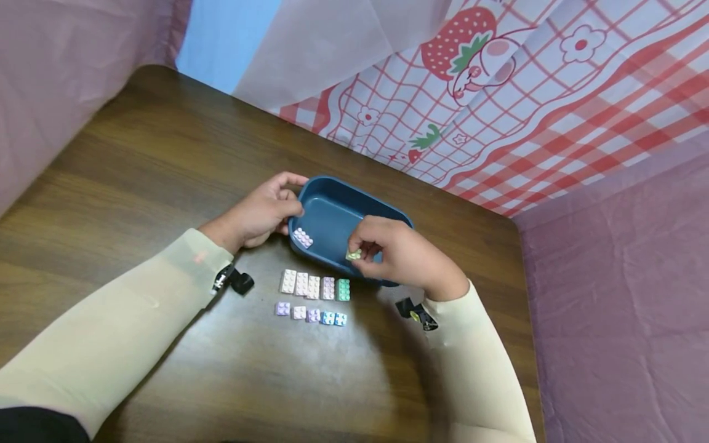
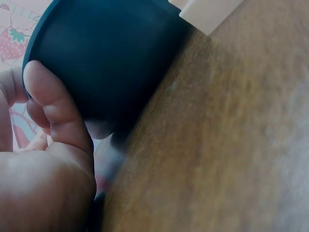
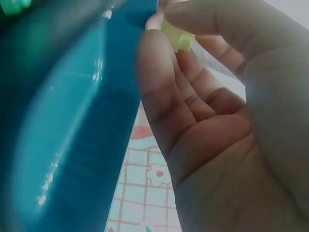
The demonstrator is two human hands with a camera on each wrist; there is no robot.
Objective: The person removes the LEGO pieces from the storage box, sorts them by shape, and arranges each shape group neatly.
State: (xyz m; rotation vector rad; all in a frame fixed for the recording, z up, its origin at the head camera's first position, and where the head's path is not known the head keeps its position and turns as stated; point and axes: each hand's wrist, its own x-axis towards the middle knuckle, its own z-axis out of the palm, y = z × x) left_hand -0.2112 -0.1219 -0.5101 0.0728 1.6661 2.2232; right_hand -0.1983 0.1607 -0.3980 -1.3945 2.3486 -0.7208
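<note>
A dark blue plastic tub (image 1: pixel 327 215) stands on the table, a pale pink toy brick (image 1: pixel 303 237) lying inside at its left end. My left hand (image 1: pixel 266 212) grips the tub's left end, thumb and fingers on either side of the rim in the left wrist view. Over the tub's near side, my right hand (image 1: pixel 399 252) pinches a small yellow-green toy brick (image 1: pixel 353 254) between thumb and fingertips. The right wrist view shows part of this brick (image 3: pixel 177 36); the fingers cover the rest.
In front of the tub lie two rows of toy bricks: longer ones, including a white brick (image 1: pixel 288 281) and a green brick (image 1: pixel 343 290), then shorter ones, including a lilac brick (image 1: pixel 283 309) and a blue brick (image 1: pixel 340 319). A strawberry-patterned cloth (image 1: pixel 399 104) hangs behind the table.
</note>
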